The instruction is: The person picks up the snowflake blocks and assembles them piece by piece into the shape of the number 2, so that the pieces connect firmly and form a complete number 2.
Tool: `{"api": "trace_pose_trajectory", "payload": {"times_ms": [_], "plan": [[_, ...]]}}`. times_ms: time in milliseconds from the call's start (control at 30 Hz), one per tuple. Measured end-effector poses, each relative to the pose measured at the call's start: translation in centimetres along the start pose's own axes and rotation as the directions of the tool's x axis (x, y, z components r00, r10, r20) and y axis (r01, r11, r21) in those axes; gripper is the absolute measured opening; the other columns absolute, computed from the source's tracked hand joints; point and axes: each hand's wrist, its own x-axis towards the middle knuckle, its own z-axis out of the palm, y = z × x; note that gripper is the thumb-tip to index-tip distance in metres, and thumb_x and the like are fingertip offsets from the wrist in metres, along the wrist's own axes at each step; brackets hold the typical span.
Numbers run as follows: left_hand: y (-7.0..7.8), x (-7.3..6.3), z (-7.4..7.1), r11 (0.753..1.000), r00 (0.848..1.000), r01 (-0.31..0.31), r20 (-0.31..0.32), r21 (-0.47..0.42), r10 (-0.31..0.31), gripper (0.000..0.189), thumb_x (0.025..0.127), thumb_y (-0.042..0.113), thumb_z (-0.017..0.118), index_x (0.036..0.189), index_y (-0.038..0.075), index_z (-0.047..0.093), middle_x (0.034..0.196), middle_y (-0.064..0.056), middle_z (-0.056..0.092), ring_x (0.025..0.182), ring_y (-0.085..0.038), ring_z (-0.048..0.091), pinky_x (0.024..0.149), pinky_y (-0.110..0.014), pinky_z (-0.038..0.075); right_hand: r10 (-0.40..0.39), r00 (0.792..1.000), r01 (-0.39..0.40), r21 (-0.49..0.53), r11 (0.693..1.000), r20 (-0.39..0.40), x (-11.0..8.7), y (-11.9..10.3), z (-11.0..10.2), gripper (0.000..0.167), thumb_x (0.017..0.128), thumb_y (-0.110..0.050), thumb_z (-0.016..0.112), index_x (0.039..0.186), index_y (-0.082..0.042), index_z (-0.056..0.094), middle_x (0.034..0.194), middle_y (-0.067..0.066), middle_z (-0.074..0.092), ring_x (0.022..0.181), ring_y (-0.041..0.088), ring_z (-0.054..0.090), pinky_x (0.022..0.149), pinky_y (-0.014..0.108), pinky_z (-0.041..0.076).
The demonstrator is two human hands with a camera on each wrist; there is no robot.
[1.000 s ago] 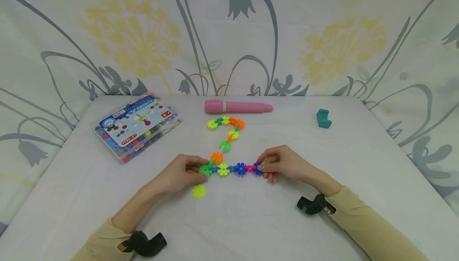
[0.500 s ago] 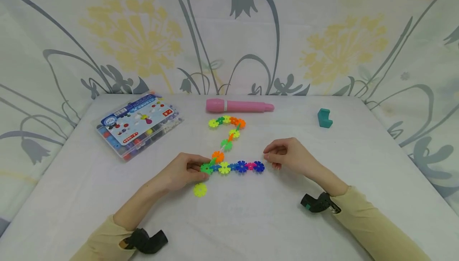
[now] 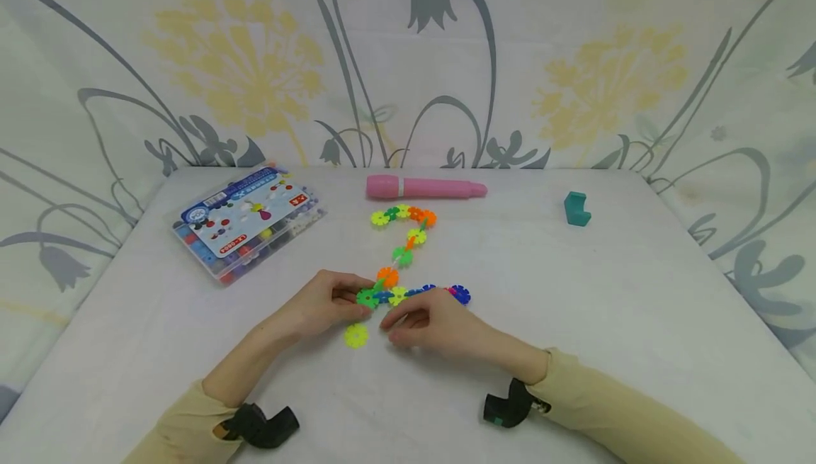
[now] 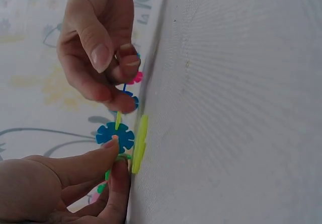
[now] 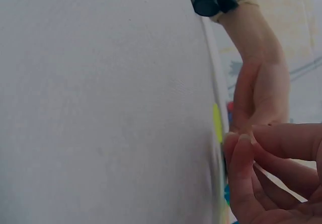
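A chain of flower-shaped snap discs (image 3: 402, 258) lies on the white cloth, bent into the outline of a 2. My left hand (image 3: 325, 306) pinches the green disc (image 3: 367, 299) at its lower left corner, thumb on the near side. In the left wrist view that hand's fingers (image 4: 95, 163) sit at a blue disc (image 4: 115, 136). My right hand (image 3: 440, 322) hovers over the chain's bottom row, fingers loosely bent and holding nothing, partly hiding the blue discs there. Just left of its fingertips, a loose yellow disc (image 3: 356, 336) lies apart from the chain.
At the back left lies a clear plastic case (image 3: 245, 223) of coloured parts with a printed label. Behind the chain rests a pink cylinder (image 3: 426, 188) with a tapered end. A small teal block (image 3: 576, 209) stands at the back right, before the patterned cloth backdrop.
My right hand has let go of the blue disc at the chain's right end, drawn back a little, then swung left and nearer toward the loose yellow disc. The left hand stays put.
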Motion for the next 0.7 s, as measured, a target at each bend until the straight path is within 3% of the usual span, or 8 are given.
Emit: {"api": "trace_pose_trajectory", "payload": {"times_ms": [133,400,567,700], "plan": [[-0.1,0.0,-0.1,1.000,1.000,-0.018,0.010,-0.012,0.018,0.041,0.092,0.012,0.071,0.130,-0.002,0.064,0.113,-0.010,0.069,0.089,-0.017,0.057,0.083,-0.028,0.051,-0.035,0.999,0.035,-0.038,0.999,0.004,0.9,-0.4,1.3,0.019,0.090,-0.013,0.074,0.109,-0.014,0.077,0.108,-0.005,0.075,0.095,0.007,0.068,0.081,0.020,0.055],[-0.1,0.1,-0.1,0.999,0.999,-0.027,0.020,-0.024,0.028,0.039,0.092,0.006,0.068,0.130,-0.003,0.063,0.113,-0.011,0.068,0.090,-0.018,0.057,0.084,-0.029,0.051,-0.204,0.977,0.209,-0.091,0.974,0.061,1.7,-0.3,2.1,0.020,0.089,-0.011,0.075,0.109,-0.012,0.078,0.119,-0.003,0.073,0.114,0.006,0.065,0.092,0.020,0.053],[-0.1,0.1,-0.1,0.999,0.999,-0.035,0.017,-0.030,0.035,0.040,0.091,0.005,0.069,0.130,-0.004,0.063,0.108,-0.011,0.068,0.087,-0.018,0.056,0.079,-0.026,0.051,-0.268,0.958,0.285,-0.216,0.934,0.104,2.1,-0.4,2.3,0.022,0.090,-0.010,0.074,0.112,-0.012,0.077,0.115,-0.003,0.074,0.098,-0.001,0.065,0.083,0.017,0.053],[-0.3,0.1,-0.1,0.999,0.999,-0.031,0.014,-0.031,0.031,0.040,0.091,0.006,0.069,0.130,-0.004,0.063,0.107,-0.010,0.069,0.087,-0.017,0.056,0.078,-0.025,0.051,-0.285,0.952,0.304,-0.231,0.924,0.113,2.2,-0.6,2.4,0.023,0.088,-0.008,0.075,0.111,-0.010,0.077,0.110,-0.002,0.075,0.086,-0.003,0.062,0.077,0.017,0.054]]}}
